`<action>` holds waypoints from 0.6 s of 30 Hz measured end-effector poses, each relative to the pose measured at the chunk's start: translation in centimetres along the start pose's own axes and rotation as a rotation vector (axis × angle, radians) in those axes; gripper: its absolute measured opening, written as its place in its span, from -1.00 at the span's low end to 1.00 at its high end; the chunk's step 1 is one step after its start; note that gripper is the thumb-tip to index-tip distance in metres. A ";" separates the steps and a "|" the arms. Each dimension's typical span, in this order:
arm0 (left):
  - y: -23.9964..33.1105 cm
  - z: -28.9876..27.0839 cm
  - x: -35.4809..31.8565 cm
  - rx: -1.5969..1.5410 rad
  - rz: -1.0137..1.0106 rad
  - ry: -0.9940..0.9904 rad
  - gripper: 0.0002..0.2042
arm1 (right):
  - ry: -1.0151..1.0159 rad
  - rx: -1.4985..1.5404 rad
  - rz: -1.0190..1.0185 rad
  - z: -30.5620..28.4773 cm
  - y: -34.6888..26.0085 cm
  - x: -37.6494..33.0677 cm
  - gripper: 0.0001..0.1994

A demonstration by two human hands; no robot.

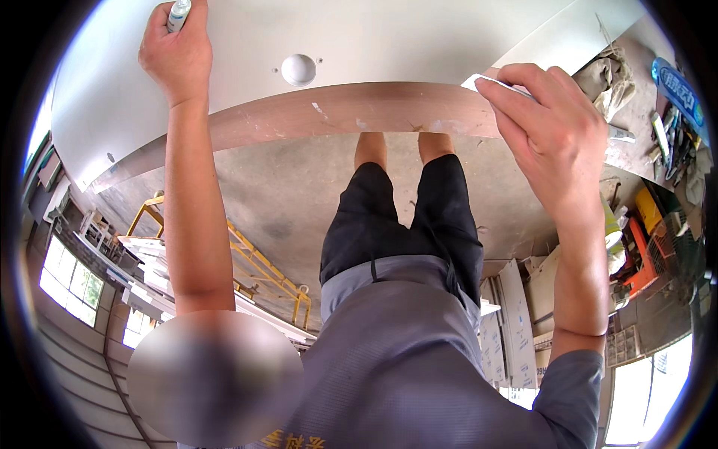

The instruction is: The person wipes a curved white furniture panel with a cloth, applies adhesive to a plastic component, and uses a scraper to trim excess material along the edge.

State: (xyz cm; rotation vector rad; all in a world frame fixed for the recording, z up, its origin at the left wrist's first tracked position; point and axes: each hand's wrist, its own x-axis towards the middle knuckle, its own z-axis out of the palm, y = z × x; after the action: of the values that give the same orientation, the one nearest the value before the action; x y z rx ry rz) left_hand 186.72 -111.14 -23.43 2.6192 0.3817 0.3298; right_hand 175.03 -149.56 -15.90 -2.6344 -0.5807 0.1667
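A large white panel (pixel 404 45) with a brown edge band (pixel 344 106) lies in front of me. Over its far left part, my left hand (pixel 178 66) is closed around a small bottle (pixel 178 16) with a whitish top and a label; its upper end is cut off by the frame. At the right end of the brown edge, my right hand (pixel 557 131) pinches a thin white flat piece (pixel 507 84) between thumb and fingers. The fingers hide most of that piece, so its kind is unclear. A round white recess (pixel 298 69) with two small holes beside it sits in the panel.
On the right, a side surface holds a crumpled cloth (pixel 609 78), a blue package (pixel 679 91) and assorted hand tools (pixel 662 142). Orange equipment (pixel 639 258) stands below it. Behind me are a yellow metal frame (pixel 262 262) and leaning boards (pixel 516 322).
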 end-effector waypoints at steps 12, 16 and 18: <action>-0.6 0.1 0.1 -0.043 -0.006 0.003 -0.67 | -0.047 -0.011 -0.025 -0.2 -0.1 0.9 -0.79; -0.3 0.1 0.2 -0.012 0.030 0.019 -0.65 | -0.090 -0.021 0.016 -1.1 -0.3 -0.2 -0.79; -0.1 -0.1 -0.1 -0.038 0.100 -0.032 -0.68 | -0.099 0.021 0.098 -1.5 -0.5 -1.9 -0.80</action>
State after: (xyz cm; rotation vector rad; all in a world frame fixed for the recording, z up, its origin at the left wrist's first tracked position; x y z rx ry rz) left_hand 186.60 -110.99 -23.43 2.6076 0.2322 0.3250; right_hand 173.47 -150.53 -14.31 -2.6474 -0.4787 0.3327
